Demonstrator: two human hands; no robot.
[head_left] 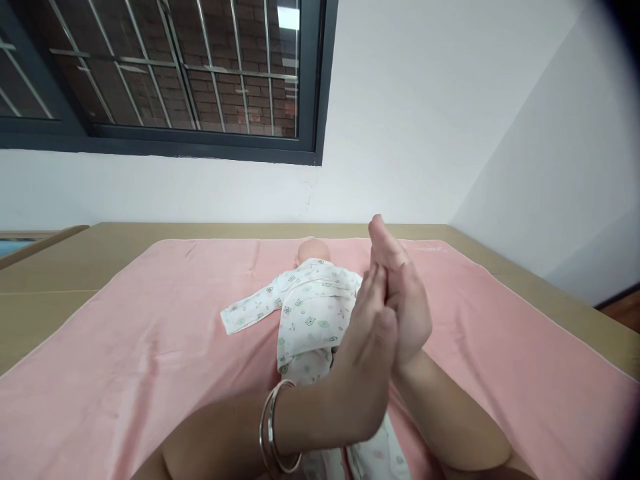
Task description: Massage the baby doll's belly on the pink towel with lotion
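L hand (365,353) & R hand (400,293) flat, palms pressed together, empty, above doll (310,307).

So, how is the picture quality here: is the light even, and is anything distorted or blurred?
In the head view the light is soft and even, with a ceiling lamp reflected in the window; the right corners darken into a vignette, straight edges bend from the wide lens, and the pressed-together hands, left hand against right hand, look oversized, while the doll stays sharp.
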